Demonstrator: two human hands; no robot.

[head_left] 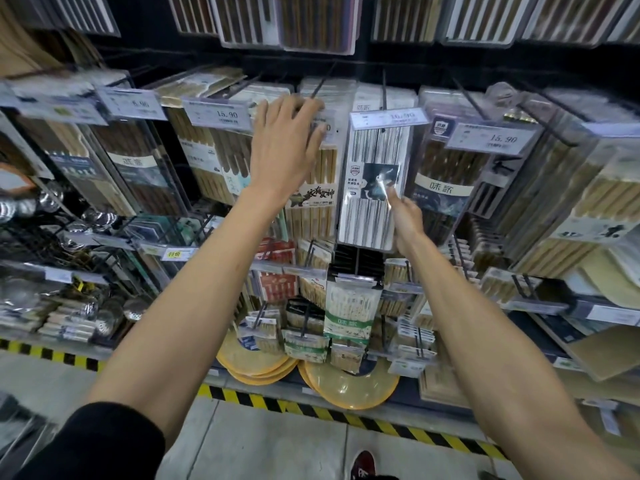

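Observation:
I face a shop display of hanging chopstick packs. My left hand (285,140) reaches up with fingers spread over the top of a pack of wooden chopsticks (313,202) and its price tag. My right hand (405,216) holds the lower right edge of a clear pack of steel chopsticks (372,188) that hangs on a black peg (383,91); its thumb lies on the pack's front and its fingers are hidden behind. A price tag (386,117) hangs at the peg's tip above that pack.
More chopstick packs hang left and right on pegs, with price tags (490,138). Smaller packs (349,311) hang below, above round yellow boards (349,386). Metal ladles (52,202) sit at left. Yellow-black tape (311,408) marks the shelf base on the grey floor.

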